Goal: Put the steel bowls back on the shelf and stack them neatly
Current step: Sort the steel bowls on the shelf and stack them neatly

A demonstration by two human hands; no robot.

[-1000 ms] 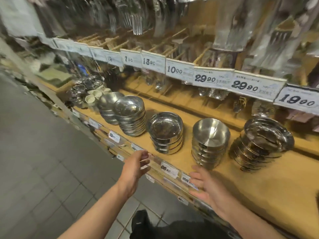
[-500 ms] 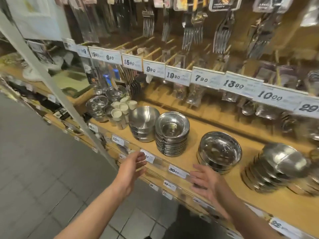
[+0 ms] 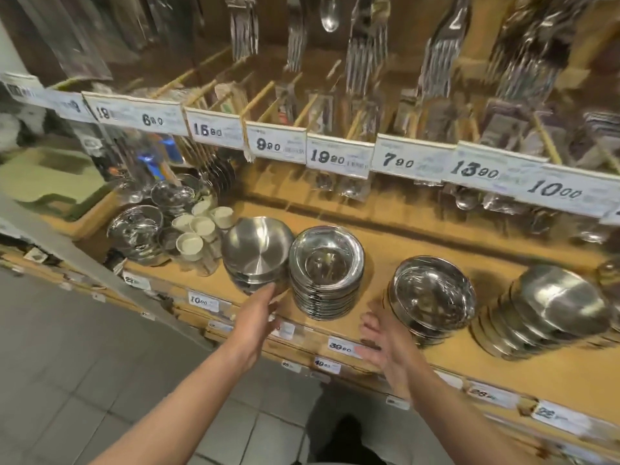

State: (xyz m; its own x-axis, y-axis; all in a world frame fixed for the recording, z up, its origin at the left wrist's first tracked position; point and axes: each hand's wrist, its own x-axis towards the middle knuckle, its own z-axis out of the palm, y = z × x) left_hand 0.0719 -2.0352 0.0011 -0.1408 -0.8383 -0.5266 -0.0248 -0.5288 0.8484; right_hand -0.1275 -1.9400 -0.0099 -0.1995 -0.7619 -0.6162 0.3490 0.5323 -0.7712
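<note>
Several stacks of steel bowls stand on the wooden shelf (image 3: 396, 243). A deep-bowl stack (image 3: 256, 253) stands left of a rimmed-bowl stack (image 3: 327, 270). Further right are a flat-bowl stack (image 3: 432, 297) and a leaning stack (image 3: 550, 310) tipped to the left. My left hand (image 3: 260, 313) reaches up with straight fingers, its tips at the front of the deep-bowl stack. My right hand (image 3: 382, 340) hovers open above the shelf's front edge, just left of the flat-bowl stack. Neither hand holds anything.
White cups (image 3: 198, 233) and shiny steel pots (image 3: 136, 229) crowd the shelf's left end. Price tags (image 3: 339, 156) line an upper rail, with packed cutlery (image 3: 365, 45) hanging above. A grey post (image 3: 100, 273) slants across the left. Grey floor tiles (image 3: 84, 374) lie below.
The view has swung left along the shelf. Both hands have moved up and forward toward the two left stacks; the left hand now reaches the deep-bowl stack.
</note>
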